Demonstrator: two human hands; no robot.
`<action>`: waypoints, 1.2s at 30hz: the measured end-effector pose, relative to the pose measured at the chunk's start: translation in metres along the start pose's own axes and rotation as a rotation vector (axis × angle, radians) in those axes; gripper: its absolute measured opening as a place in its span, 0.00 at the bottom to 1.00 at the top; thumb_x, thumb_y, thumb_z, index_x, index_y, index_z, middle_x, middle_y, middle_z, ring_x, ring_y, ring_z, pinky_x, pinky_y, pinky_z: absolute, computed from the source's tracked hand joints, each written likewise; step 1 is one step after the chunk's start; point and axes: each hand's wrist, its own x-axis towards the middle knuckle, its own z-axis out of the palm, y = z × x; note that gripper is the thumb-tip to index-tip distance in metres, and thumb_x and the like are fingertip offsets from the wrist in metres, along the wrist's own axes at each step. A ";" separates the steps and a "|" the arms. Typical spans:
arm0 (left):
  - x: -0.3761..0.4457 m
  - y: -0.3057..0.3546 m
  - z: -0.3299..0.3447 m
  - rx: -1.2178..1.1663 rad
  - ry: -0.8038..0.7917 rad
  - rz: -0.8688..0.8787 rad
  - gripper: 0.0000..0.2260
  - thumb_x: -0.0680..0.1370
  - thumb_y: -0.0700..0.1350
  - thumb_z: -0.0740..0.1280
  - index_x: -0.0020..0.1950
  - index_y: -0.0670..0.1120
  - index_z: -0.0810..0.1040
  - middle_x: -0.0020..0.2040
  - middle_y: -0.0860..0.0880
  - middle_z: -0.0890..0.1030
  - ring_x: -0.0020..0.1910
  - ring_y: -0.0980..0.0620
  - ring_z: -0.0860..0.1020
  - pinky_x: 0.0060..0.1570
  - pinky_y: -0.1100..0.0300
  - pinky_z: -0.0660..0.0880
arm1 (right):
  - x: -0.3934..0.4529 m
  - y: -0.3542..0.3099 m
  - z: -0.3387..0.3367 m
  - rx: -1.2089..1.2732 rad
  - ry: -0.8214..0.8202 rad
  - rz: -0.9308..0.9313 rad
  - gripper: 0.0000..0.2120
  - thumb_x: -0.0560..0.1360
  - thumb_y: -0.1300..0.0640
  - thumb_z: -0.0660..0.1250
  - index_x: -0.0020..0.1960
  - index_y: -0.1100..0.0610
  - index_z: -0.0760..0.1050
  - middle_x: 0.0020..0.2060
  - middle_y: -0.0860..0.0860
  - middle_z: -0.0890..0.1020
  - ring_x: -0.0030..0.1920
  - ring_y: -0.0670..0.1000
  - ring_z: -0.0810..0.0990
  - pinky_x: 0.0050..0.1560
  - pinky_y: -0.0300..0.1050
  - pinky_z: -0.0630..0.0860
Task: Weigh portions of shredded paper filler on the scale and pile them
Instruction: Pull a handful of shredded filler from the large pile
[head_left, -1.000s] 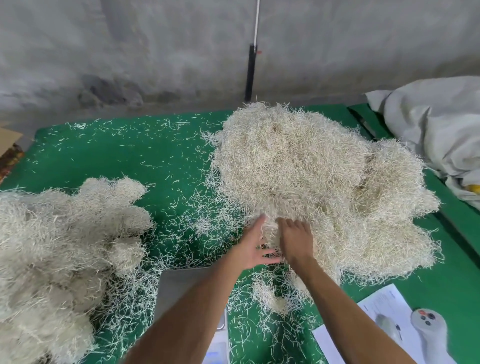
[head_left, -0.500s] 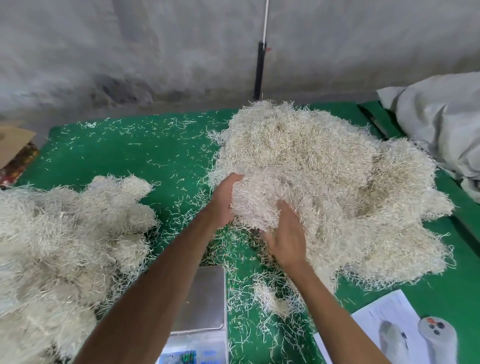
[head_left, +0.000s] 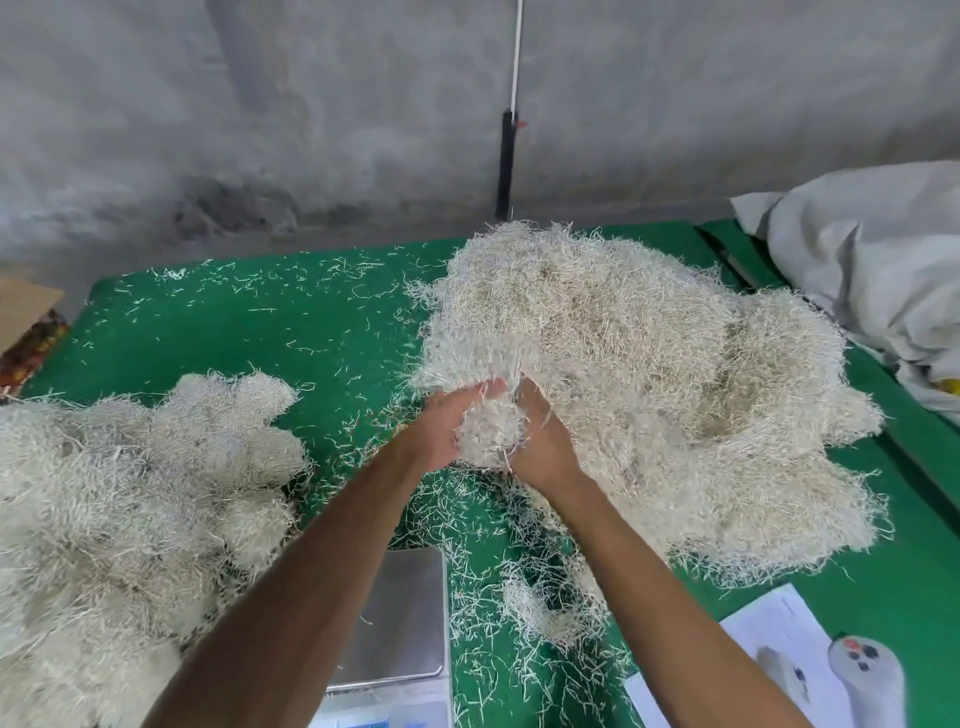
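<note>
Left hand (head_left: 441, 431): grip curled round a clump (head_left: 488, 434) of shredded paper, holding its left side.
Right hand (head_left: 540, 441): grip curled round the same clump from the right; both hands meet above the table (head_left: 291, 332).
Clump: raised between the hands at the near left edge of the big pile (head_left: 649, 379), touching it.
Big pile: right half of the table, reaching from the far edge toward the near edge.
Portion pile (head_left: 119, 509): left side of the table, running off the left edge of view, well apart from the big pile.
Scale (head_left: 400, 618): near edge, centre, under the left forearm; steel pan partly hidden, only stray shreds on it.
Loose shreds (head_left: 524, 603): scattered on the green cover, thickest just right of the scale.
Paper sheet (head_left: 779, 660): near right corner, a white remote (head_left: 862, 675) lying on it.
Grey cloth (head_left: 872, 260): far right corner, bunched.
</note>
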 end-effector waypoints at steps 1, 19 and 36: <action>0.005 0.002 0.001 -0.026 0.046 -0.065 0.34 0.74 0.57 0.73 0.77 0.51 0.64 0.79 0.45 0.63 0.76 0.42 0.64 0.69 0.45 0.70 | 0.000 0.001 -0.002 0.028 -0.005 0.011 0.42 0.74 0.67 0.71 0.82 0.52 0.55 0.74 0.57 0.69 0.67 0.58 0.77 0.62 0.42 0.77; 0.020 0.064 -0.038 -0.006 0.434 -0.073 0.62 0.61 0.73 0.75 0.82 0.50 0.46 0.80 0.43 0.58 0.78 0.37 0.59 0.75 0.35 0.55 | 0.019 0.027 -0.030 -0.047 -0.080 0.120 0.31 0.80 0.50 0.71 0.79 0.56 0.65 0.68 0.60 0.78 0.50 0.54 0.84 0.45 0.44 0.82; 0.003 0.061 -0.038 0.319 0.362 0.039 0.30 0.76 0.35 0.71 0.76 0.50 0.68 0.74 0.39 0.69 0.64 0.40 0.77 0.62 0.44 0.78 | 0.036 0.024 -0.052 0.762 0.263 0.458 0.36 0.80 0.66 0.63 0.84 0.55 0.53 0.69 0.54 0.74 0.46 0.45 0.81 0.42 0.42 0.82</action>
